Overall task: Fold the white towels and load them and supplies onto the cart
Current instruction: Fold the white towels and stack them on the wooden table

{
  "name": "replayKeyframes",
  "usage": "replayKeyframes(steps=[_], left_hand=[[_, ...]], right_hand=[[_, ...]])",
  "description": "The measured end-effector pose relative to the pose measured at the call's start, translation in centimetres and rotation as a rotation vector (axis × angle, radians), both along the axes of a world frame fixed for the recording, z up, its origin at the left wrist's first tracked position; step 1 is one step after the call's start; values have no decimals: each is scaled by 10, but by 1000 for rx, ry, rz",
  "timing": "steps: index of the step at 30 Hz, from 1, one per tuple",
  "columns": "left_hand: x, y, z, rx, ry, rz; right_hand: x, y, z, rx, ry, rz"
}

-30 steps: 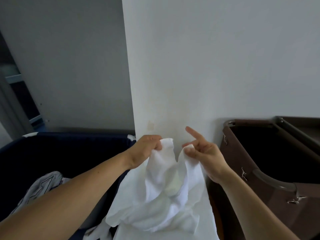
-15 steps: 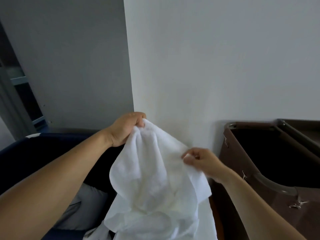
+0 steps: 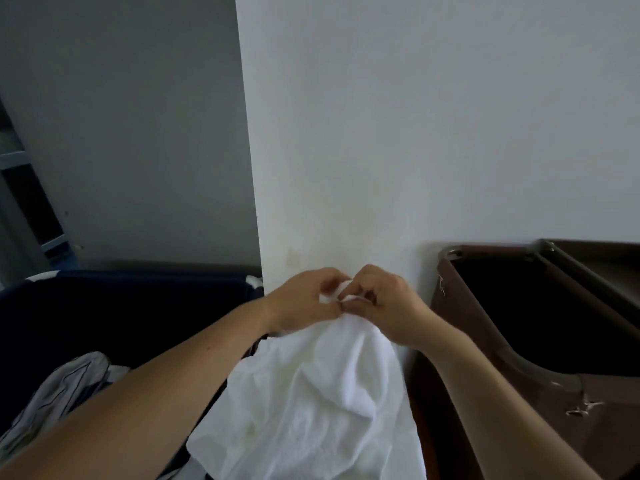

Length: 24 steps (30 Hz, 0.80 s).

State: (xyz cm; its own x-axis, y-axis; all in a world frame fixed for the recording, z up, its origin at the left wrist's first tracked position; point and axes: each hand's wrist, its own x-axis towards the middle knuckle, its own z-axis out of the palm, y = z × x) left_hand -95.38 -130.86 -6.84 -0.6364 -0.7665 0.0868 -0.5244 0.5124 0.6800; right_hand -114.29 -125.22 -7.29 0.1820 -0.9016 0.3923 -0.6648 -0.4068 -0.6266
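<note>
A white towel (image 3: 322,393) hangs bunched in front of me, low in the middle of the view. My left hand (image 3: 304,299) and my right hand (image 3: 388,303) meet at its top edge, fingers pinched on the cloth side by side. The rest of the towel drapes down in loose folds below both hands. Its lower end runs out of the frame.
A dark blue laundry bin (image 3: 104,306) stands at the left with striped linen (image 3: 55,396) inside. A brown cart bag (image 3: 512,341) with a metal frame stands at the right. A white wall corner (image 3: 256,202) rises straight ahead.
My left hand has come down and my right hand has moved in, so both now meet at one spot on the towel's top edge. The towel hangs lower.
</note>
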Motion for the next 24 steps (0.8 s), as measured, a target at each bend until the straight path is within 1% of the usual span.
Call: replayKeyframes(steps=[3, 6, 8, 11, 13, 14, 16, 18, 20, 21, 24], left_hand=[[-3, 7, -14, 49, 129, -14], [4, 14, -32, 279, 291, -15], [3, 15, -45, 382, 417, 57], [6, 18, -55, 442, 535, 141], [9, 18, -56, 464, 519, 137], [11, 17, -54, 457, 465, 123], [13, 17, -51, 415, 301, 72], [12, 18, -47, 323, 195, 49], [12, 20, -42, 217, 194, 82], [11, 20, -40, 194, 204, 85], [13, 22, -38, 220, 181, 60]], right_hand=[[-3, 8, -12, 8, -170, -64], [-4, 18, -27, 82, -378, -123], [1, 22, -36, 116, -532, -134], [9, 23, -44, 177, -699, -164], [13, 21, -47, 233, -716, -169], [15, 21, -48, 254, -710, -166], [20, 19, -50, 288, -688, -147], [25, 17, -51, 312, -664, -117], [28, 16, -51, 307, -673, -105], [29, 15, -51, 303, -695, -110], [30, 12, -49, 291, -755, -116]])
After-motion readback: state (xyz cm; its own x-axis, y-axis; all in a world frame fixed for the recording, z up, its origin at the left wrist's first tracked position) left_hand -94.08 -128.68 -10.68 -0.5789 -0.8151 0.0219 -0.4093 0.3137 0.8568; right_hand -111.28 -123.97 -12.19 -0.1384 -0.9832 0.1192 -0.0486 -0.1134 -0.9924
